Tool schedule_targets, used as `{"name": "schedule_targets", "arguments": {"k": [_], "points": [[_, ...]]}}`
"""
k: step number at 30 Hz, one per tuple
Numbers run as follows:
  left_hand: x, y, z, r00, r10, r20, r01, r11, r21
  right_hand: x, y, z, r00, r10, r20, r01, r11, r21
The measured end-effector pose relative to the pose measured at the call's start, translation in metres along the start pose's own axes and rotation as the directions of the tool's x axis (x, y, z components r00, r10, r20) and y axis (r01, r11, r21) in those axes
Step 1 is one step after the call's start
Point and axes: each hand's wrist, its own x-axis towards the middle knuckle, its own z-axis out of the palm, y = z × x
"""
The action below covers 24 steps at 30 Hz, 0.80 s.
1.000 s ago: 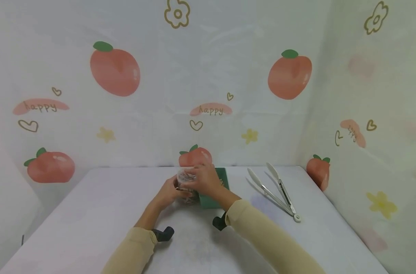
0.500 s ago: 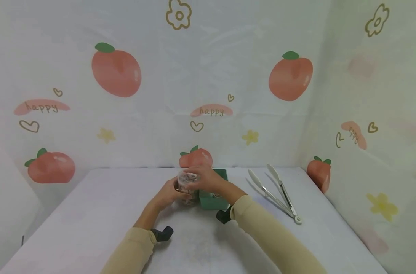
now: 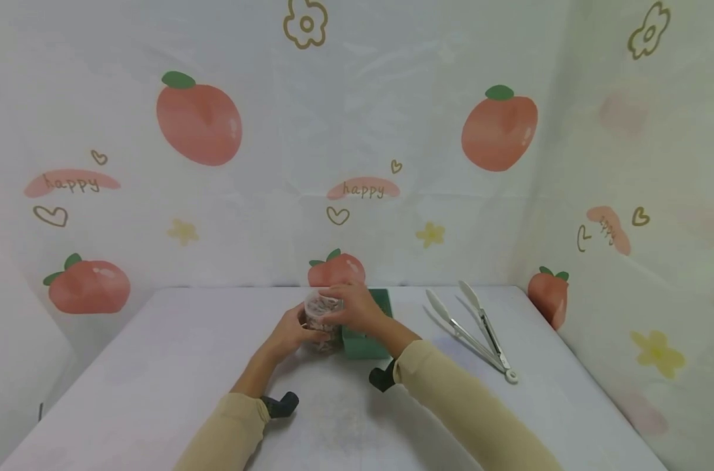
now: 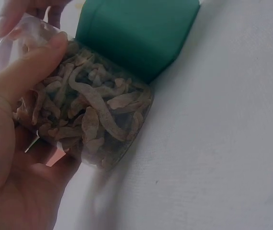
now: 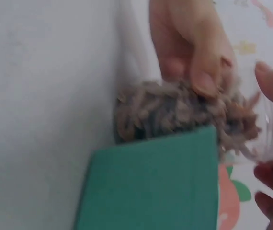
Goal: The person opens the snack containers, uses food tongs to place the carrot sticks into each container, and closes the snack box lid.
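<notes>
A clear plastic jar (image 4: 86, 157) stands on the white table, packed with dried, brownish, twisted strips (image 4: 98, 105). My left hand (image 3: 289, 333) grips it from the left, thumb across the near side and fingers behind. Over the jar's mouth is my right hand (image 3: 357, 307), thumb and fingers spread on either side of the rim with a gap between them in the right wrist view. Close against the jar's right side sits a green box (image 3: 365, 348); the right forearm covers part of it in the head view.
Silver kitchen tongs (image 3: 477, 347) with pale tips lie spread on the right part of the table (image 3: 157, 366). A patterned cloth wall (image 3: 263, 216) rises behind the table and on the right. Each wrist wears a black camera mount (image 3: 280, 404).
My right hand shifted a little right and lower over the jar's mouth, then back up slightly, its fingers spreading. The left hand keeps its grip; the jar and box stay put.
</notes>
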Motion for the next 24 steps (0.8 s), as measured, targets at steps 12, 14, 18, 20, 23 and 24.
{"name": "schedule_targets", "arguments": {"k": [12,14,18,20,23,24], "points": [[0.003,-0.006,0.0,0.999,-0.034,-0.02,0.035,0.999,0.041,-0.005,-0.017,0.02,0.969,0.079,-0.235,-0.153,0.936,-0.317],[0.006,-0.014,-0.001,0.999,-0.033,-0.024,0.034,0.999,0.033,-0.004,-0.017,0.018,0.974,0.093,-0.204,-0.147,0.953,-0.265],[0.01,-0.024,-0.003,0.999,-0.038,-0.015,0.039,0.999,0.024,0.001,-0.01,0.012,0.992,0.104,-0.065,-0.109,0.991,-0.081],[0.01,-0.026,-0.004,0.999,-0.035,0.0,0.035,0.999,0.025,0.003,-0.004,0.009,0.998,0.069,0.011,-0.07,0.998,0.013],[0.01,-0.026,-0.005,0.999,-0.033,0.03,0.033,0.999,0.019,0.004,0.004,0.003,0.993,0.015,0.115,-0.031,0.99,0.141],[0.01,-0.026,-0.005,0.998,-0.032,0.045,0.031,0.999,0.014,0.004,0.006,0.001,0.99,-0.001,0.14,-0.024,0.984,0.177]]}}
